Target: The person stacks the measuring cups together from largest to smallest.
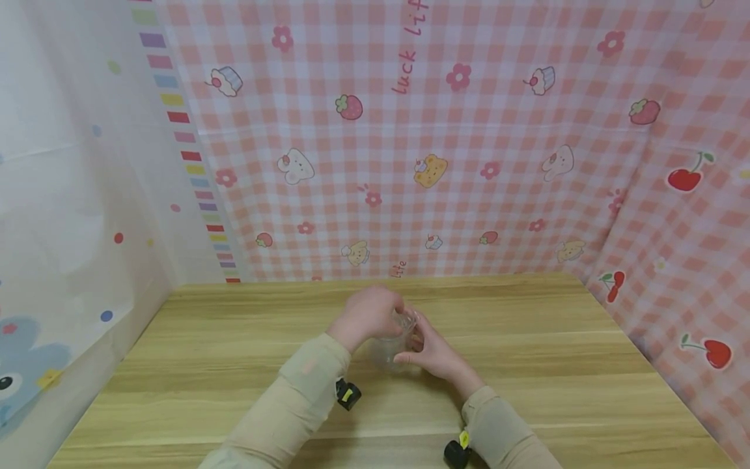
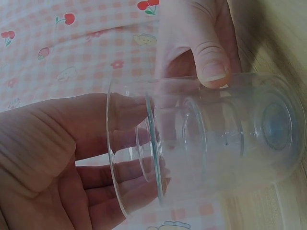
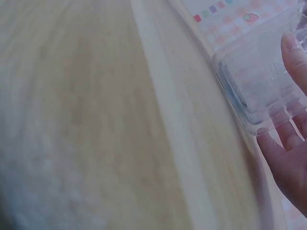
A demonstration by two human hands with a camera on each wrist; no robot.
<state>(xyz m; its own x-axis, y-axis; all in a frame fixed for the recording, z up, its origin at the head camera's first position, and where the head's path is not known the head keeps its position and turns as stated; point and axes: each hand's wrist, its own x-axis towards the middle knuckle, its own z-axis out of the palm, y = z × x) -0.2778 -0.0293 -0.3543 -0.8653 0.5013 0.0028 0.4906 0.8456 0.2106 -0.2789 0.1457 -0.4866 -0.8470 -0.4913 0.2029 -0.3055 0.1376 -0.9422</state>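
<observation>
A clear plastic cup [image 1: 383,353] stands slightly tilted at the middle of the table, between the two hands. My right hand [image 1: 433,352] grips it from the right, its thumb on the near side. From above, my left hand [image 1: 372,312] bends over the mouth. In the left wrist view the cup [image 2: 230,158] shows rings within it; a smaller clear round-rimmed piece [image 2: 154,158] sits inside near the mouth. The left fingers reach in and are curled about that piece, seen through the wall. In the right wrist view the cup's base [image 3: 235,91] lies close to the tabletop.
The wood-grain table [image 1: 234,365] spreads on all sides of the hands. A pink checked cloth [image 1: 387,143] hangs along the back edge, with a cherry-print cloth [image 1: 691,260] at the right and a white cloth [image 1: 70,195] at the left. Small black cameras [image 1: 348,394] sit on both wrists.
</observation>
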